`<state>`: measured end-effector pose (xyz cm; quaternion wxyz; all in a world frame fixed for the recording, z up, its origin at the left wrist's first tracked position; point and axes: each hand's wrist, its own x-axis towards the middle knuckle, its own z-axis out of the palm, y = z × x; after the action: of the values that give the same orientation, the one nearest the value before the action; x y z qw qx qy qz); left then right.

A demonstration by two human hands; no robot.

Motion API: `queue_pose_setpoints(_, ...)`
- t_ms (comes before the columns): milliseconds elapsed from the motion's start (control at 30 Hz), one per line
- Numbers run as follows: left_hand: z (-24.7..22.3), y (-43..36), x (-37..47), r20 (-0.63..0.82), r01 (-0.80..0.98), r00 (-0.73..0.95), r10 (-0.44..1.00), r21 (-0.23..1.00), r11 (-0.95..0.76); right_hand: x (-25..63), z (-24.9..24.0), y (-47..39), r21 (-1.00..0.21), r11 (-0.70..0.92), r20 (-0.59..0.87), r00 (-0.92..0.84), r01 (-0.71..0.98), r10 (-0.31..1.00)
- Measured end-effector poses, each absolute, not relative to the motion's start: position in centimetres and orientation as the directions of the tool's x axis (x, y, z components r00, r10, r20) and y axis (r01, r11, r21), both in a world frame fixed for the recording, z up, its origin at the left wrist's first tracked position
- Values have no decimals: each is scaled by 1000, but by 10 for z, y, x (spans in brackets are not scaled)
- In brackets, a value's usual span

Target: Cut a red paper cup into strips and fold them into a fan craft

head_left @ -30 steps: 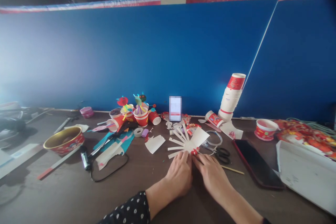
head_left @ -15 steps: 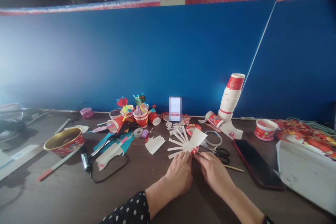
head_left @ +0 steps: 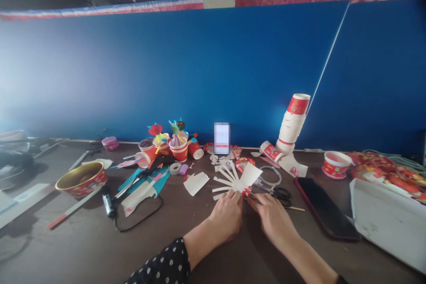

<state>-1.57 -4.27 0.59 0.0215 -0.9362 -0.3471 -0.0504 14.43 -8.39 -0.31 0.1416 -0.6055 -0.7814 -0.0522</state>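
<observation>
A wide blue wall panel [head_left: 159, 66] rises behind a dark table [head_left: 83, 248], where a leaning stack of paper cups [head_left: 292, 126] stands at the back right. Reaching in from the front, the person's left hand [head_left: 227, 214] and right hand [head_left: 274, 218] have their fingers bent, though whether either is gripping cannot be told. Right of them lies a black phone [head_left: 326, 207]; under the left fingertips sits a white paper cut-out [head_left: 237, 183] with fanned strips, and black scissors [head_left: 282, 195] and a thin wooden stick [head_left: 297, 209] show beside the right hand.

The left hand [head_left: 226, 214] touches cut white paper [head_left: 237, 183].
</observation>
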Motion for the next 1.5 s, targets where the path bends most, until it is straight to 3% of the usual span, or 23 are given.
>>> queue_pose_setpoints(333, -5, -18, -2, 178, 698, 699, 693, 41, -715, 149, 3, -80, -179, 280, 237, -235, 943, 943)
queue_pose_setpoints(467, -3, -19, -4, 260, 689, 663, 702, 153, -708, 152, 4, -77, -212, 298, 232, -248, 931, 941)
queue_pose_setpoints(767, -7, -20, -5, 385, 688, 599, 702, 201, -697, 155, -3, -71, -315, 352, 313, -253, 882, 915)
queue_pose_setpoints(967, -11, -17, -6, 371, 688, 588, 719, 238, -686, 160, -10, -62, -388, 306, 349, -169, 869, 922)
queue_pose_setpoints(1067, -10, -17, -6, 345, 694, 588, 731, 249, -676, 159, -7, -59, -367, 301, 355, -166, 880, 920)
queue_pose_setpoints(1300, -8, -16, -8, 338, 693, 592, 732, 250, -676, 163, 3, -61, -190, 245, 291, -184, 951, 939)
queue_pose_setpoints(1500, -18, -10, -9, 415, 658, 579, 702, 270, -703, 177, 13, -69, -188, 211, 219, -168, 959, 961)
